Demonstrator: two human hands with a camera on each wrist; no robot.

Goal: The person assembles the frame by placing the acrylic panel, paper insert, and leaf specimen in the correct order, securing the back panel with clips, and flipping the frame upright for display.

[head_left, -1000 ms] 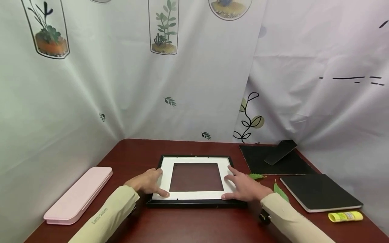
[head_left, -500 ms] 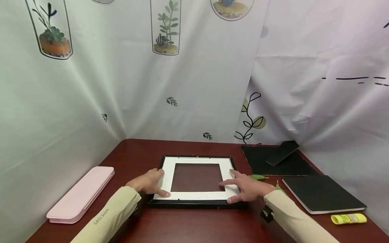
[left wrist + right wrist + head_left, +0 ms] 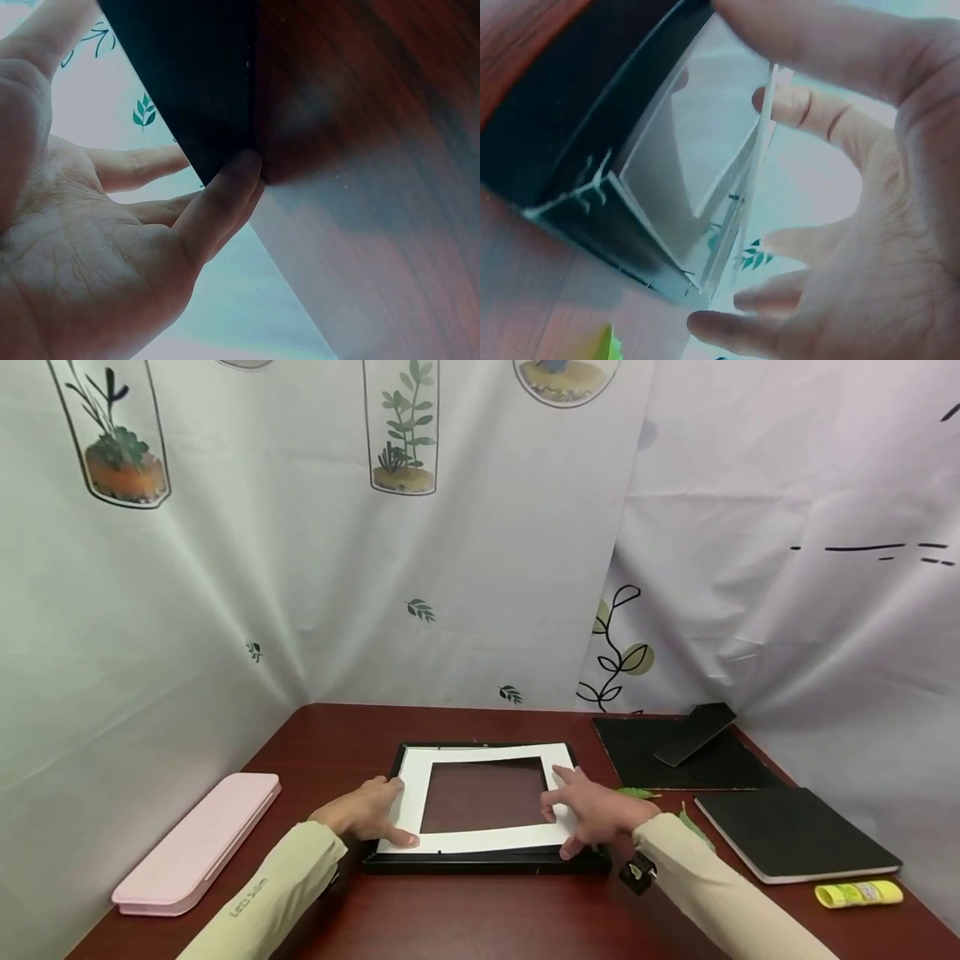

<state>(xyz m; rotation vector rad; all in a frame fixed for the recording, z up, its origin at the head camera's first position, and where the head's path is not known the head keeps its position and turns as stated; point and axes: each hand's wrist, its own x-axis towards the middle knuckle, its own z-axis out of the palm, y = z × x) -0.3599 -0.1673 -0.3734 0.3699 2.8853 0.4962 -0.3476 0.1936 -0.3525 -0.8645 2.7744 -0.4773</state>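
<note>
A black picture frame (image 3: 487, 863) lies on the dark red table with a white mat board (image 3: 491, 841) in it. My left hand (image 3: 360, 810) holds the frame's left side, thumb on the mat near the front corner. In the left wrist view, its fingers touch the frame's black outer side (image 3: 202, 82). My right hand (image 3: 596, 814) hooks its index finger round the mat's inner edge at the right of the window. That side of the mat stands raised from the frame. The right wrist view shows a gap between the tilted mat (image 3: 763, 127) and the frame's corner (image 3: 592, 187).
At the back right lies a black backing board (image 3: 626, 752) with its stand leg (image 3: 693, 737) up. A black notebook (image 3: 795, 835), a yellow glue stick (image 3: 858, 894) and green leaves (image 3: 696, 828) are on the right. A pink case (image 3: 198, 843) lies at the left.
My right index finger has moved from the top of the mat to its inner edge, and the mat's right side has come up. The left hand and the frame stay in place.
</note>
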